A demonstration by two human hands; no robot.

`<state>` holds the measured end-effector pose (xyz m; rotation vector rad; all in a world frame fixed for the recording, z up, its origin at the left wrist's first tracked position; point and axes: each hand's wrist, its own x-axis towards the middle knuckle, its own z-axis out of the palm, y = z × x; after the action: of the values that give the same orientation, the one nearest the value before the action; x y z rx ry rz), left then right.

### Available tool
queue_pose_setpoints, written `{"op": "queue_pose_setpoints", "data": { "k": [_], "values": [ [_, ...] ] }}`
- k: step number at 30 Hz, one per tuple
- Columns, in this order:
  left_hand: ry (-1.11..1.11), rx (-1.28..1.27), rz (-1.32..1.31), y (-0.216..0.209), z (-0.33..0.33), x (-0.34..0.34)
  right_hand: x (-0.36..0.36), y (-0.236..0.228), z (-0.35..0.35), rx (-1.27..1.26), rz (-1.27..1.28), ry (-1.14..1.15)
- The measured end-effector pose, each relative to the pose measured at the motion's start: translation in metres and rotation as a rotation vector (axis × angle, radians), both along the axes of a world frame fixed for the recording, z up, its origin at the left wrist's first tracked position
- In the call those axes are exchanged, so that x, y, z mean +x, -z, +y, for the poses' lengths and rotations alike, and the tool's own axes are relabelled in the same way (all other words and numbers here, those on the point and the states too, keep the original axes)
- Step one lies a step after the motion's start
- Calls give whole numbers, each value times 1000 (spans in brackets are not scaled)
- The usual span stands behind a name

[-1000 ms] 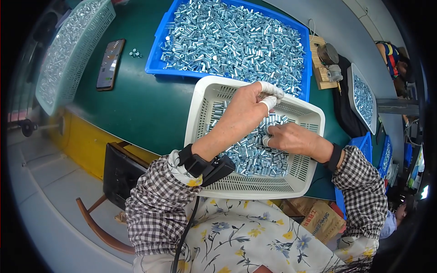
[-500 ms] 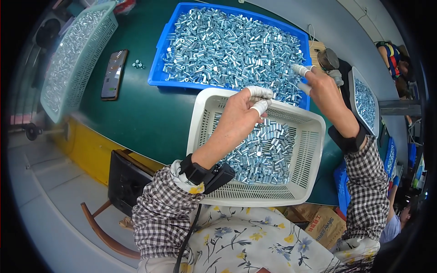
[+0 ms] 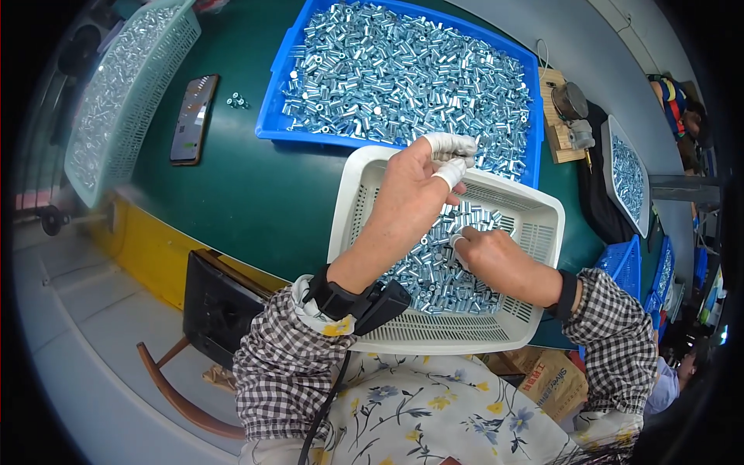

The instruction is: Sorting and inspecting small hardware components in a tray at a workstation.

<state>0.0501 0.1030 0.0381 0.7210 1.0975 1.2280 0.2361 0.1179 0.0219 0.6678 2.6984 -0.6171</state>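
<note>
My left hand (image 3: 411, 186) hovers over the far edge of the white slotted basket (image 3: 341, 225), beside the blue tray. Its thumb and fingertips, wrapped in white covers, are pinched together; whatever lies between them is too small to make out. Down inside the basket, my right hand (image 3: 500, 263) has its fingers curled at the pile of short silver metal sleeves (image 3: 442, 279). Its fingertips are partly hidden, so what it grips cannot be told. Just beyond, the blue tray (image 3: 270, 116) is heaped with similar silver metal pieces (image 3: 403, 77).
A phone (image 3: 194, 120) and a few loose metal pieces (image 3: 236, 100) lie on the green table (image 3: 232, 194). A pale green basket (image 3: 143, 108) of small parts stands left. To the right are a wooden block (image 3: 564, 143), a white tray (image 3: 629, 178) and a blue basket (image 3: 622, 263).
My right hand has come from the blue tray's right side down into the white basket. My left hand stays pinched in nearly the same place. The view has shifted slightly.
</note>
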Motion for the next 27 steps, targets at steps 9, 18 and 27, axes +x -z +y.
{"op": "queue_pose_setpoints", "data": {
  "k": [9,18,27],
  "values": [
    [-57,61,-92,0,-4,-5,-15,-45,71,381,374,340],
    [-80,30,-135,-8,-6,-5,-37,2,12,-199,168,-19],
    [-77,33,-122,-6,-6,-7,-40,17,6,-153,267,-92]
  ]
}}
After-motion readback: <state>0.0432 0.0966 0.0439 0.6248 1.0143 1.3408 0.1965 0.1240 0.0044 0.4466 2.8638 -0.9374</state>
